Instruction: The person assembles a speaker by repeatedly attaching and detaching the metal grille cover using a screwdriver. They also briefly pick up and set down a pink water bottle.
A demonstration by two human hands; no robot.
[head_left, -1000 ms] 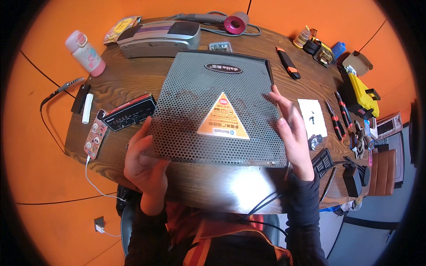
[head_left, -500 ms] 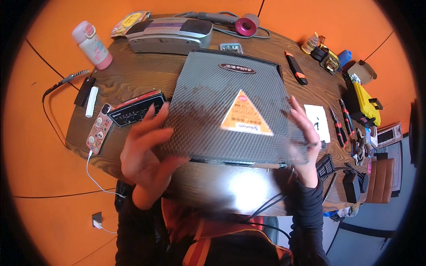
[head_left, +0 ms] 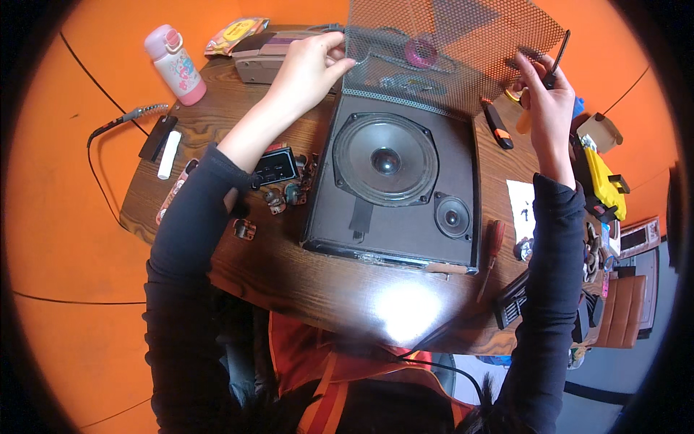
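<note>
A perforated metal speaker grille (head_left: 448,61) is raised and tilted over the far end of a black speaker box (head_left: 401,224). My left hand (head_left: 314,72) pinches the grille's left edge. My right hand (head_left: 547,98) is closed at its right edge, with a thin dark screwdriver (head_left: 559,58) sticking up from the fingers. Uncovered below are a large speaker cone (head_left: 412,163) and a small tweeter (head_left: 452,217) in the front panel. A strip of black tape (head_left: 360,219) runs down from the large cone.
Left of the box lie a black control panel (head_left: 276,168) and several loose potentiometers (head_left: 275,201). To the right are a red-handled screwdriver (head_left: 495,239), white paper (head_left: 519,199) with small dark parts, and a utility knife (head_left: 497,126). A pink-and-white bottle (head_left: 178,72) stands back left.
The grille has come up and away from the speaker box, baring the cones. Both hands have moved farther from me with it. The loose potentiometers and the red-handled screwdriver now show.
</note>
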